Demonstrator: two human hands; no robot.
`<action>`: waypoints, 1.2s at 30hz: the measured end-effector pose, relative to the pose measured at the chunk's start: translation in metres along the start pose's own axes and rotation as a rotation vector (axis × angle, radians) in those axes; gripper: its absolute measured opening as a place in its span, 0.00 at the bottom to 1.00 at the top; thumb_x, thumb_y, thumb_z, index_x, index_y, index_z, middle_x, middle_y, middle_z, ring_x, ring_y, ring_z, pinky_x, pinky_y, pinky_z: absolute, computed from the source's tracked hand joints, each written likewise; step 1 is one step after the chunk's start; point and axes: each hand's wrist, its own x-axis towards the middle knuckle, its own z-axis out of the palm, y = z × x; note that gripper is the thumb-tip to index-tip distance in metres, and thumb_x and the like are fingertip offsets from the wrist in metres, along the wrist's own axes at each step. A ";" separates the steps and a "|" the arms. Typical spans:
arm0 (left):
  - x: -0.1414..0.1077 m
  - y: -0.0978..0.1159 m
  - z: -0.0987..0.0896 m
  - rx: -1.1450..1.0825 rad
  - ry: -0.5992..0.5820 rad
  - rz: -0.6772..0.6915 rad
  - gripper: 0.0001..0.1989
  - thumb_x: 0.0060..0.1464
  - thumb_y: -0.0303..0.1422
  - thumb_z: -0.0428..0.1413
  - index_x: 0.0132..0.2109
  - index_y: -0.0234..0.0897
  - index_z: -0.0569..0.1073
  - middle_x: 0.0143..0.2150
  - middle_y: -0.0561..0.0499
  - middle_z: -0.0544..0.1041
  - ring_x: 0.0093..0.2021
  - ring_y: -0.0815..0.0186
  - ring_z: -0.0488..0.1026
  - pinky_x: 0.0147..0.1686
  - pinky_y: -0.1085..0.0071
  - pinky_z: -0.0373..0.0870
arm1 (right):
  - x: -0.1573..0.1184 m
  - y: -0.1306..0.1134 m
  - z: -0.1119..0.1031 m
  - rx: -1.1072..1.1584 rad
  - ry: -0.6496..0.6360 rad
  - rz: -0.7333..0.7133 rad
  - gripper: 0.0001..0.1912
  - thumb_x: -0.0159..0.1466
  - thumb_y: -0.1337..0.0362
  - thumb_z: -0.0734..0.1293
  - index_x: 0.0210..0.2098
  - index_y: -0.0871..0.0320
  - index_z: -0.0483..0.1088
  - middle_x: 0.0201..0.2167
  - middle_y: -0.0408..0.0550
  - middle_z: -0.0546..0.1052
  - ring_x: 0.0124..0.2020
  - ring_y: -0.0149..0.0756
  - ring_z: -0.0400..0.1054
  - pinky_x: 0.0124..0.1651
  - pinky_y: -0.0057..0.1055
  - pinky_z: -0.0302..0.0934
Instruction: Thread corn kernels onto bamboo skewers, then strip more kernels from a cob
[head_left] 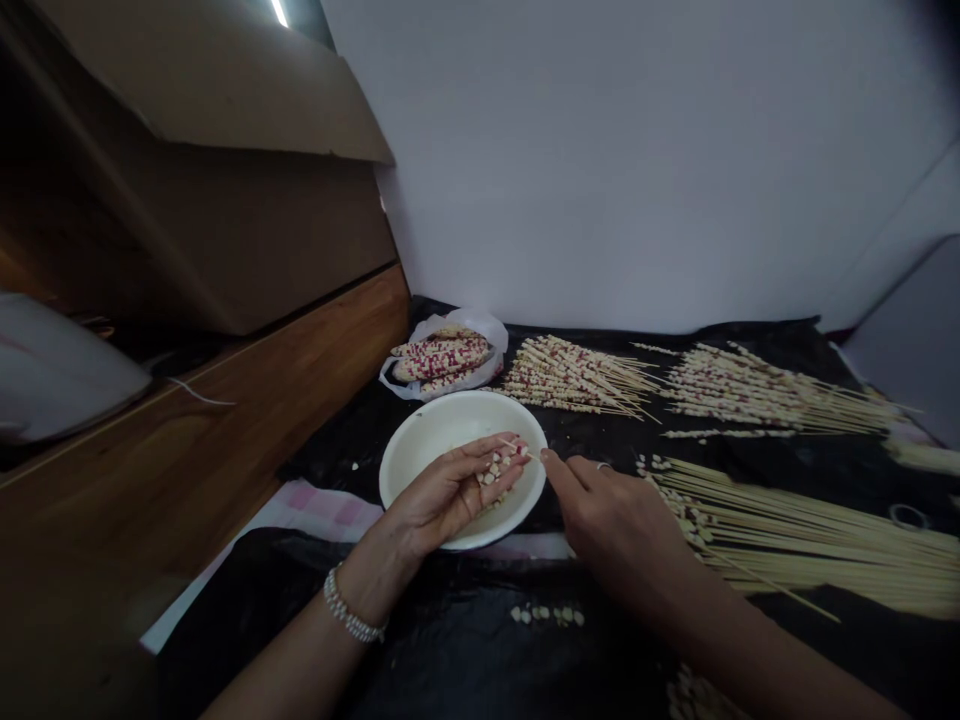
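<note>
My left hand (439,495) is turned palm up over a white bowl (401,450), cupping loose corn kernels (491,472). Its thumb and fingertips are close to the tip of a thin wooden skewer (533,456). The skewer's other end is pinched in my right hand (619,510), at the bowl's right rim. A dark red kernel and a pale one are at the skewer's tip; whether they are threaded on it I cannot tell. Most of the skewer is hidden by my right hand. More kernels lie in the bowl below my left hand.
Behind the bowl, a plastic bag (493,330) holds speckled corn cobs (442,358). Two piles of kernel-threaded skewers (559,375) (739,390) lie along the wall. Bare skewers (810,525) spread at right. A short row of kernels (547,614) lies on the black sheet (450,640) in front.
</note>
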 end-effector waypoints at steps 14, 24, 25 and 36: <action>0.004 0.002 -0.002 0.031 0.179 -0.005 0.08 0.53 0.22 0.58 0.41 0.29 0.75 0.36 0.46 0.79 0.36 0.70 0.78 0.37 0.80 0.74 | 0.001 -0.003 -0.002 0.028 0.034 0.001 0.22 0.54 0.79 0.58 0.45 0.66 0.72 0.24 0.46 0.71 0.22 0.32 0.64 0.24 0.30 0.47; 0.001 0.002 0.005 0.054 0.217 0.016 0.07 0.53 0.23 0.58 0.41 0.30 0.75 0.36 0.45 0.80 0.36 0.69 0.78 0.38 0.79 0.75 | 0.000 -0.003 -0.001 -0.007 -0.045 0.013 0.21 0.54 0.79 0.60 0.46 0.64 0.71 0.24 0.46 0.72 0.23 0.32 0.65 0.24 0.30 0.47; 0.001 0.002 0.005 0.050 0.220 0.019 0.06 0.53 0.24 0.58 0.40 0.29 0.76 0.36 0.45 0.80 0.36 0.68 0.78 0.38 0.78 0.75 | 0.000 -0.002 0.000 -0.005 -0.035 0.014 0.21 0.54 0.78 0.60 0.46 0.64 0.71 0.24 0.45 0.72 0.22 0.32 0.65 0.24 0.30 0.47; 0.003 0.002 0.001 0.015 0.217 0.033 0.08 0.50 0.21 0.59 0.40 0.31 0.76 0.38 0.47 0.80 0.37 0.70 0.78 0.36 0.81 0.75 | 0.000 -0.002 0.002 0.030 0.026 0.015 0.21 0.55 0.78 0.58 0.45 0.65 0.72 0.23 0.46 0.71 0.22 0.33 0.65 0.24 0.30 0.46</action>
